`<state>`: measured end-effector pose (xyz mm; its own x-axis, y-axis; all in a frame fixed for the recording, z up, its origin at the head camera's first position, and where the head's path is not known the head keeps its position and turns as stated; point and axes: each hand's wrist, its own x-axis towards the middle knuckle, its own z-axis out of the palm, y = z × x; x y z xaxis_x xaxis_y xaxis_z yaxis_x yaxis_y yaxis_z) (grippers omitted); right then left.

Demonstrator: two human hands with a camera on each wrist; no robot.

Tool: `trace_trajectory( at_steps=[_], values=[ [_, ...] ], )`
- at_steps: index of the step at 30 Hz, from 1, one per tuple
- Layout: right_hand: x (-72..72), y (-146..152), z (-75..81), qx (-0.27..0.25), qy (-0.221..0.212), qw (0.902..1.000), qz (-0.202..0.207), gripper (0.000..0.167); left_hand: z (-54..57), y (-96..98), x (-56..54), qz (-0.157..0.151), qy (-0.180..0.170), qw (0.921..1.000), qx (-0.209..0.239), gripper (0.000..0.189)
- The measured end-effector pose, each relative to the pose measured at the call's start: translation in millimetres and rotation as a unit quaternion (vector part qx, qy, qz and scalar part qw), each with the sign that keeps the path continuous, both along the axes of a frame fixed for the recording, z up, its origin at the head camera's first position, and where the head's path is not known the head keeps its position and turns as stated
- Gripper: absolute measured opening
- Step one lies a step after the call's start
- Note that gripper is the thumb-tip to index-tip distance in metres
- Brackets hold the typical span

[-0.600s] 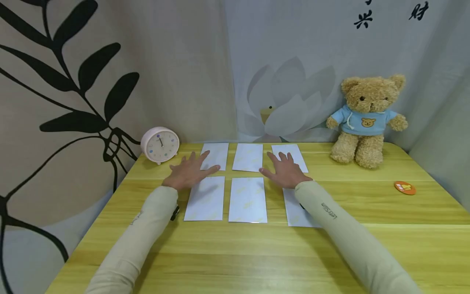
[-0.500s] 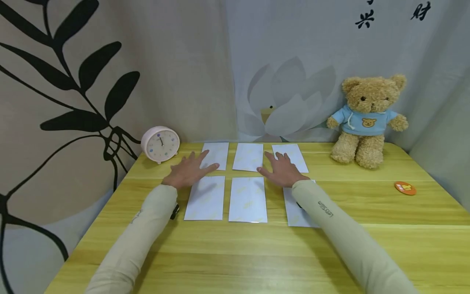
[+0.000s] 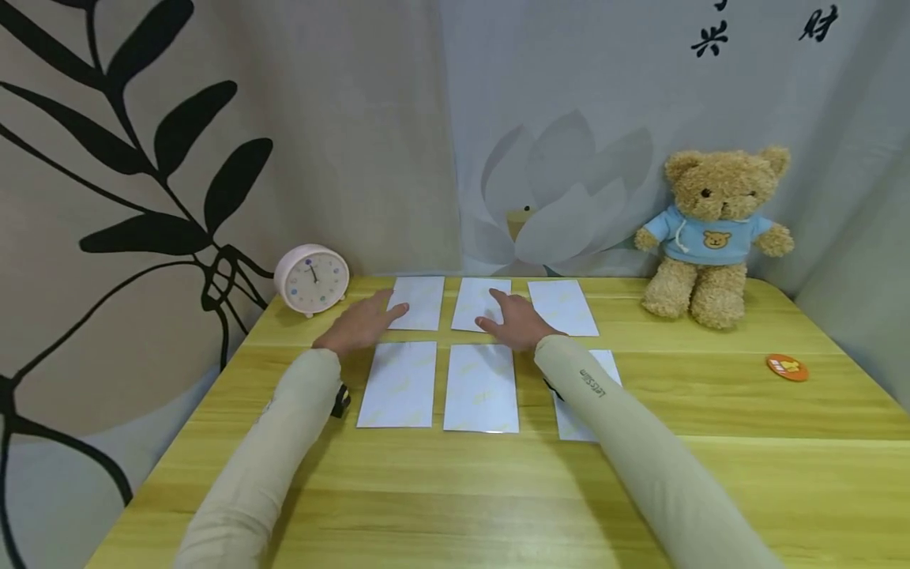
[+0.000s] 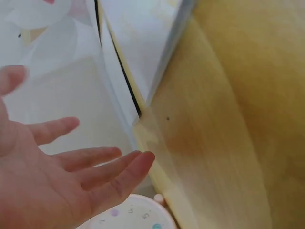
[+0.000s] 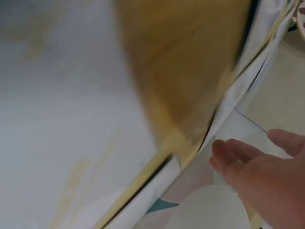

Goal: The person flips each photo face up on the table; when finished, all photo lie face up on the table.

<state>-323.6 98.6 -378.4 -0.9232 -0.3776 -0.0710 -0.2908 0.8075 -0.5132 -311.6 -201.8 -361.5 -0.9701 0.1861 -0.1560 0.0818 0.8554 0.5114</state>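
Observation:
White cards with faint yellow marks lie on the wooden table in two rows of three. My left hand [image 3: 359,324] is at the left edge of the back left card [image 3: 423,304], palm down. My right hand [image 3: 522,322] reaches over the right part of the back middle card [image 3: 469,308], its thumb and index finger apart. Neither hand grips anything, as the left wrist view of the left hand [image 4: 81,179] and the right wrist view of the right hand [image 5: 269,176] show. My right forearm hides part of the front right card [image 3: 607,365]; the front middle card [image 3: 481,387] shows whole.
A pink round clock [image 3: 311,279] stands at the back left of the table [image 3: 426,498]. At the back right sits a teddy bear [image 3: 716,237] in a blue shirt. An orange round badge [image 3: 787,367] lies in front of it. Printed curtains hang behind.
My right hand has moved left, from the back right card towards the back middle one. My left hand has drawn slightly back, its fingers less spread. The cards have stayed in place.

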Motion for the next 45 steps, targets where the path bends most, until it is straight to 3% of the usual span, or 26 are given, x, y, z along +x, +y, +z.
trace_trajectory(
  at_steps=[3,8,12,16,24,29,33,38,41,44,45],
  values=[
    [-7.6,-8.3,-1.7,0.003,-0.001,1.0000,-0.003,0.076,0.7,-4.1,-5.0,0.008,-0.013,0.9994,0.031,0.073],
    [-14.4,-26.1,-0.8,-0.005,0.002,0.9999,-0.010,0.073,1.7,-4.6,-14.8,0.050,-0.047,0.9949,0.075,0.064],
    [-17.9,-41.2,2.0,-0.041,-0.008,0.9989,-0.022,0.070,1.7,-4.1,-21.1,0.086,-0.065,0.9889,0.102,0.059],
    [-17.5,-56.6,4.5,-0.078,-0.024,0.9963,-0.027,0.069,2.3,-2.6,-23.0,0.101,-0.072,0.9839,0.129,0.055],
    [-10.1,-81.9,5.2,-0.095,-0.050,0.9935,-0.038,0.069,-3.8,11.6,-32.3,0.123,-0.046,0.9798,0.151,0.054],
    [-5.6,-93.4,4.7,-0.069,-0.062,0.9952,-0.031,0.069,-3.8,22.2,-33.4,0.139,-0.036,0.9786,0.147,0.052],
    [-5.7,-100.3,4.3,-0.051,-0.059,0.9964,-0.033,0.070,-2.0,21.2,-32.1,0.149,-0.037,0.9734,0.170,0.053],
    [-5.5,-104.1,5.7,-0.056,-0.068,0.9958,-0.027,0.071,-1.1,10.6,-31.4,0.167,-0.031,0.9588,0.228,0.052],
    [-5.5,-104.7,8.2,-0.056,-0.060,0.9964,-0.019,0.070,-2.6,3.7,-33.3,0.175,-0.043,0.9385,0.294,0.049],
    [-5.9,-105.0,11.6,-0.060,-0.046,0.9970,-0.014,0.069,-4.5,-0.2,-35.8,0.187,-0.058,0.9101,0.365,0.047],
    [-6.0,-105.0,12.6,-0.062,-0.043,0.9970,-0.013,0.069,-4.9,-0.8,-36.3,0.188,-0.062,0.9040,0.379,0.046]
  ],
)
